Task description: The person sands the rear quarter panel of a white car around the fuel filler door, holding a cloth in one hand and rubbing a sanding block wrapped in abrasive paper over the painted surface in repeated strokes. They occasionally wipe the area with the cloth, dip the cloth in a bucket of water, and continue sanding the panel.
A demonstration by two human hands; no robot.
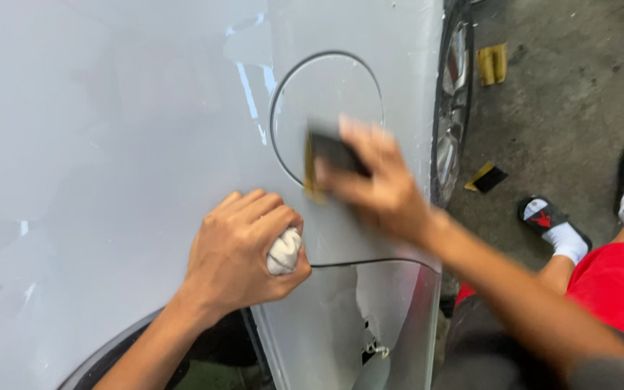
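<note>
Up close: left hand [243, 249] balled tight around a wadded white cloth [284, 250], knuckles resting on the pale grey car panel [110, 144]. Just past that, right hand [373, 177], blurry, pinching a dark squeegee [332, 155] flat against the round fuel flap [326, 94]. Further out, dirty concrete floor [565, 94] with 2 more squeegees lying loose, a black-and-yellow one [486, 178] and a yellow one [492, 63].

Black squeegee [334, 153], white cloth [284, 251], pale grey car panel [110, 144]
</note>
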